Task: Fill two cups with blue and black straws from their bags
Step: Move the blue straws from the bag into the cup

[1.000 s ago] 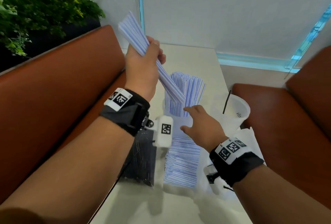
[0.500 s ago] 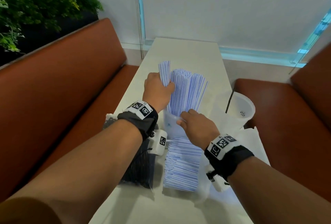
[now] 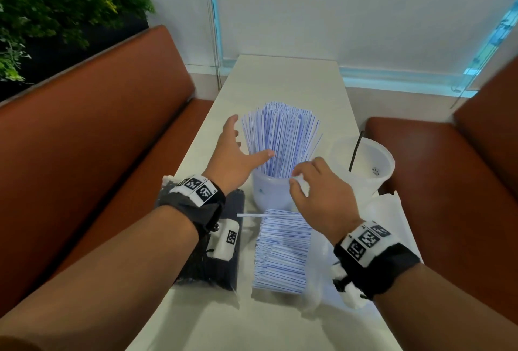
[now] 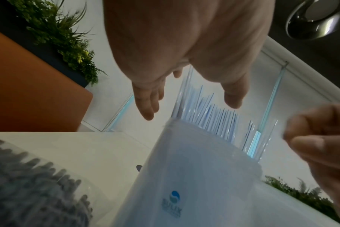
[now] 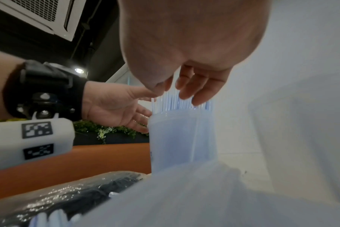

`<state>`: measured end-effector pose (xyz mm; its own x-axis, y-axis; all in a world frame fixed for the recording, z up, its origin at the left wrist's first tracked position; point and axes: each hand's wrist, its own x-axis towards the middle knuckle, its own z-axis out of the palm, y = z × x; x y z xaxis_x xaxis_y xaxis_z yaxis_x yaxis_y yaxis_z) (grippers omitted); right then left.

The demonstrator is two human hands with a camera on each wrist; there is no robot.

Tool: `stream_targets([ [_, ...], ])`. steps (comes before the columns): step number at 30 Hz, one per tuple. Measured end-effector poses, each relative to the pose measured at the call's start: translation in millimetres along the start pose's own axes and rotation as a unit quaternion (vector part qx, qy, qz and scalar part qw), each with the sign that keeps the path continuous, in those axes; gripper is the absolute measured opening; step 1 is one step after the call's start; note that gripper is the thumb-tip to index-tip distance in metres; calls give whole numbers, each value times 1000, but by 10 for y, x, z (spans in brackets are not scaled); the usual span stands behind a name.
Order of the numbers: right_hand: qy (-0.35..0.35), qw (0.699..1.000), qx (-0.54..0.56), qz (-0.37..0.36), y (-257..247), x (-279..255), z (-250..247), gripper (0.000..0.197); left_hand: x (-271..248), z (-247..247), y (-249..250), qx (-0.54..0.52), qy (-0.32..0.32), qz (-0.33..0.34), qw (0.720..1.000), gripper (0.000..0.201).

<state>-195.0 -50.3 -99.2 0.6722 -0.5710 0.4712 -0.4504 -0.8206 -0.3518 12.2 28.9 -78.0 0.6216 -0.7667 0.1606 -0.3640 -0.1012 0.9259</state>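
Observation:
A translucent cup (image 3: 270,192) stands mid-table, packed with upright blue-striped straws (image 3: 281,137). My left hand (image 3: 241,146) is open beside them on the left, fingers spread, thumb touching the bundle. My right hand (image 3: 305,174) hovers at the cup's near right rim with relaxed fingers, holding nothing; the right wrist view shows those fingers (image 5: 196,92) hanging over the straw tops. A second cup (image 3: 377,182) at the right holds one black straw (image 3: 355,151). The bag of blue straws (image 3: 283,252) lies open in front of the first cup. The bag of black straws (image 3: 224,272) lies partly under my left wrist.
The narrow white table (image 3: 280,81) runs away from me between two orange-brown benches (image 3: 98,140). Crumpled clear plastic (image 3: 392,210) lies at the right edge by the second cup. A plant (image 3: 56,5) stands behind the left bench.
My left hand brought a raised bundle of blue straws down into the cup and let go. My right hand came off the cup's side and lifted to its rim.

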Motion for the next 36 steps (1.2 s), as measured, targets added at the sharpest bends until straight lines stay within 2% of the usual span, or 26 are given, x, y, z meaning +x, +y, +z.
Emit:
stream_targets([
  [1,-13,999,-22,39,53,-47,-28,14,-59,-30,-13,1,36,-3,999,94],
  [2,-65,992,-56,96,121,-93,-42,22,-135,-48,-10,9,77,8,997,84],
  [4,-212,946,-137,202,274,-175,-45,42,-321,-33,6,40,127,55,990,53],
  [5,-256,924,-166,229,327,-212,-41,51,-423,12,23,56,109,76,990,40],
  [7,-280,910,-182,247,381,-263,5,59,-607,166,65,104,-15,93,990,24],
  [8,-282,911,-176,245,382,-275,33,58,-673,264,62,158,-96,99,978,23],
  [9,-285,913,-166,242,374,-275,54,50,-721,369,43,224,-174,108,953,23],
  [11,-289,914,-148,243,339,-247,62,29,-763,568,-30,337,-292,120,887,43],
  [12,-286,915,-141,247,319,-224,52,24,-765,648,-69,372,-327,118,861,55],
  [14,-278,918,-132,251,305,-204,40,24,-753,775,-138,419,-361,112,826,70],
  [16,-272,920,-129,252,305,-209,24,23,-734,866,-195,442,-368,109,811,75],
  [19,-272,920,-123,253,328,-224,-9,19,-722,952,-228,453,-370,101,805,75],
  [26,-276,919,-106,262,321,-241,4,16,-723,1042,-258,457,-375,130,796,44],
  [32,-267,925,-98,252,295,-254,-17,18,-723,1072,-183,484,-380,146,775,42],
  [36,-237,934,-89,251,317,-244,-54,20,-714,1013,-81,530,-351,146,758,28],
])
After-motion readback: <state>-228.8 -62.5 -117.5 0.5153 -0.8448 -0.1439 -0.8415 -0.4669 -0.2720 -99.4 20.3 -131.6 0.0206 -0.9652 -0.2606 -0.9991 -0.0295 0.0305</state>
